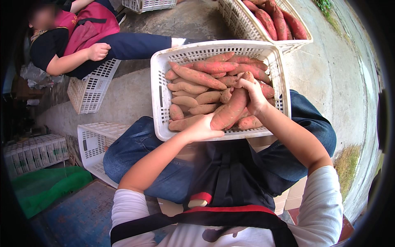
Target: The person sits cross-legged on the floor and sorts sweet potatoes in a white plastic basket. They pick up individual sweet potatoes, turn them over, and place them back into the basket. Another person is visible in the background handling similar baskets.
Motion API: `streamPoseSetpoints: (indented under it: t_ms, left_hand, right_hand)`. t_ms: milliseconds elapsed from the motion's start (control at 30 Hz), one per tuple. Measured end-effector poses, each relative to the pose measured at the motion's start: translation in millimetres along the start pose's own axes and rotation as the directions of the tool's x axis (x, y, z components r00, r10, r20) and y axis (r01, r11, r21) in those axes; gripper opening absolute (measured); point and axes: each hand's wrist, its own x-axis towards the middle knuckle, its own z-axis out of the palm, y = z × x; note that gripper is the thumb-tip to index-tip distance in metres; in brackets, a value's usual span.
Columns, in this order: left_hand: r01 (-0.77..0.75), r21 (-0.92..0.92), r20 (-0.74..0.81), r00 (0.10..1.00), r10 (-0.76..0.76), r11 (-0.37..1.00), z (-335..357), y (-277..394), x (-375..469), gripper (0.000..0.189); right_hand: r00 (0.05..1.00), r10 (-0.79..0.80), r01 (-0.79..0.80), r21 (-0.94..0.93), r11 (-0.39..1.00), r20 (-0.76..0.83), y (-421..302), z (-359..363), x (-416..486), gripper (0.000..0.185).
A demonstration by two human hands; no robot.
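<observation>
Between my two hands is one large reddish sweet potato [232, 108], held at a slant above the others. My left hand [203, 128] grips its lower end, near the front rim of a white plastic crate [282, 77]. Around the upper end curl the fingers of my right hand [252, 95]. Below lie several more sweet potatoes [197, 75], redder ones toward the back and paler brown ones [186, 101] at the left. Soil clings to some skins. My hands and the big root hide part of the pile on the right.
A second crate [234, 21] with red sweet potatoes [271, 20] stands behind at the right. Another white crate [92, 145] lies beside my left knee. At the upper left a person [83, 40] sits on an upturned crate [92, 89]. Green netting [49, 188] lies lower left.
</observation>
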Motion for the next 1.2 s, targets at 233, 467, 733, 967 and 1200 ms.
streamPoseSetpoints:
  t_ms: [233, 467, 733, 967, 1200]
  left_hand:
    - [0.300, -0.810, 0.309, 0.949, -0.068, 0.504, 0, 9, 7, 0.021]
    - [-0.125, 0.361, -0.664, 0.662, 0.348, 0.924, 9, -11, 28, 0.047]
    - [0.072, 0.720, -0.591, 0.584, 0.557, 0.690, -32, 6, 10, 0.065]
    - [0.090, 0.924, -0.371, 0.438, 0.819, 0.371, -60, 30, -10, 0.058]
    - [0.055, 0.638, -0.577, 0.696, 0.428, 0.768, -61, 27, -11, 0.043]
  right_hand:
    - [0.986, -0.111, 0.107, 0.036, 0.994, 0.125, -11, 1, 10, 0.009]
    - [0.988, 0.027, 0.022, 0.311, 0.950, -0.152, 7, -12, 19, 0.018]
    - [0.975, 0.205, -0.171, 0.299, 0.939, -0.084, -15, -4, -3, 0.025]
    - [0.993, 0.116, -0.109, -0.424, 0.899, -0.009, -26, 4, -3, 0.047]
    - [0.828, -0.220, 0.547, -0.828, 0.123, 0.515, -8, 4, -15, 0.061]
